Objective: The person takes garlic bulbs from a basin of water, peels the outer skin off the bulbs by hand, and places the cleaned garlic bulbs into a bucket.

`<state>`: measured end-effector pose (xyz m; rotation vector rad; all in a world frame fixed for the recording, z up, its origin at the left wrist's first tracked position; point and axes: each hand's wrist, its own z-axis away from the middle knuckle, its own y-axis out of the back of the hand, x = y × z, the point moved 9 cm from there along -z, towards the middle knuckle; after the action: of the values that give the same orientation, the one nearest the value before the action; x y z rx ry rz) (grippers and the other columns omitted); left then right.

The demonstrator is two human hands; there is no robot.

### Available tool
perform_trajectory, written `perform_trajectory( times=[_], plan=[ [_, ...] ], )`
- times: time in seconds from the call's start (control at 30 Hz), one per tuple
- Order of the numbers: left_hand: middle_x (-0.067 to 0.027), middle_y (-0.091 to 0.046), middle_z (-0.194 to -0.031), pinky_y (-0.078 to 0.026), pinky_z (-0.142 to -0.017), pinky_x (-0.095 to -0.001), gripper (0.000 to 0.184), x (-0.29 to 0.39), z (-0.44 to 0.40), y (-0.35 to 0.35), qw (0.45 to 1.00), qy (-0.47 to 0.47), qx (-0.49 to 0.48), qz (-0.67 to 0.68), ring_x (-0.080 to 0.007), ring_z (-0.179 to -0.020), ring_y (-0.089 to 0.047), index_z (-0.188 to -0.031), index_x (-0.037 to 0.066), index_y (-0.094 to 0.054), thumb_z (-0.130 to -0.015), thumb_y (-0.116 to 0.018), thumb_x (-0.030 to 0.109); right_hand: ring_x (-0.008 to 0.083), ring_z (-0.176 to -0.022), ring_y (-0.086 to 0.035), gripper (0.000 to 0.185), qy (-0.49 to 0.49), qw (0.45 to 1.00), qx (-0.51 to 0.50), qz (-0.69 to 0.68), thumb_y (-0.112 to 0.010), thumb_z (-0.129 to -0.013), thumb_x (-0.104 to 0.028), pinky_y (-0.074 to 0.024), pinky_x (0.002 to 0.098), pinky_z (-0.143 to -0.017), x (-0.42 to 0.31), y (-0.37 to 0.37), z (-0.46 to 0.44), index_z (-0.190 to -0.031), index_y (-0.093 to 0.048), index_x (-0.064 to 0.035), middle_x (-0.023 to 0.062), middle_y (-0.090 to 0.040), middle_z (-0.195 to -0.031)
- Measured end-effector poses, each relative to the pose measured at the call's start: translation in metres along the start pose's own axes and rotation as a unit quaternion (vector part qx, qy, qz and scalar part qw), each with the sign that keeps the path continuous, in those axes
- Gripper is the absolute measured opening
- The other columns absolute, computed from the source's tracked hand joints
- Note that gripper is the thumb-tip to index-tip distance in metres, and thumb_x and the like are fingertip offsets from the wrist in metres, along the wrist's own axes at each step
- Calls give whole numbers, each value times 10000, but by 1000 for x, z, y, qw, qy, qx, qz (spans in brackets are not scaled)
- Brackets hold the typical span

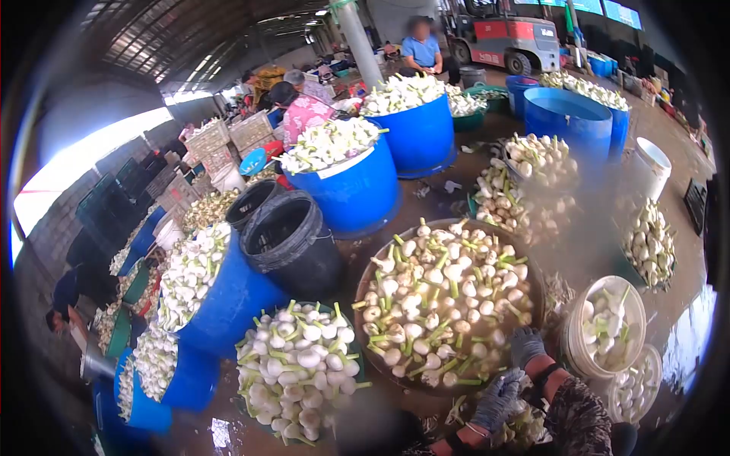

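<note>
- The left hand (498,399), in a grey glove, is bent over loose garlic (526,427) beside the tub; whether it grips anything cannot be told.
- The right hand (527,346), gloved too, is at the near edge of the wide tub (542,292), its fingers partly hidden; its grip cannot be told either.
- Garlic bulbs (411,302) with short green stems crowd the tub's murky water; more are heaped in the basin to its left and in a pale bucket (571,342) beside the right hand.
- Each bulb is probably light and firm, slippery when wet, with skin that may tear.
- The stem looks the best hold, or the bulb's round sides, pressed gently.
</note>
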<state>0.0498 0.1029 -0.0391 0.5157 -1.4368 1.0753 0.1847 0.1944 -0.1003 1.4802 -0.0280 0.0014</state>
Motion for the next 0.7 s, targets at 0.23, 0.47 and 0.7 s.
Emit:
perform_trajectory(
  times=[0.23, 0.47, 0.7],
  plan=[
    [-75, -623, -1196, -444, -979, -285, 315, -11, -5, 16, 995, -63, 10, -76, -128, -1087, -575, -1280, 12, -526, -981, -538, 110, 325, -991, -660, 379, -39, 989, -142, 28, -587, -815, -304, -508, 453, -875, 6, -65, -35, -1151, -662, -143, 139, -682, -1074],
    [-72, -575, -1237, -424, -1004, -287, 495, -23, -5, 26, 989, 130, 65, -1, -137, -1125, -548, -1386, 24, -413, -992, -526, 302, 293, -776, -658, 340, -211, 831, 72, -509, -528, -931, -326, -506, 418, -730, 33, 35, 72, -984, -653, -14, 161, -684, -842],
    [-123, -541, -1294, -494, -995, -422, 371, -41, -4, -31, 953, 145, -125, 235, -270, -1158, -561, -1311, 22, -487, -970, -545, 156, 391, -835, -626, 355, -117, 924, 203, -301, -464, -988, -280, -491, 488, -750, 19, 34, 153, -1215, -539, -18, 236, -635, -970]
  ],
)
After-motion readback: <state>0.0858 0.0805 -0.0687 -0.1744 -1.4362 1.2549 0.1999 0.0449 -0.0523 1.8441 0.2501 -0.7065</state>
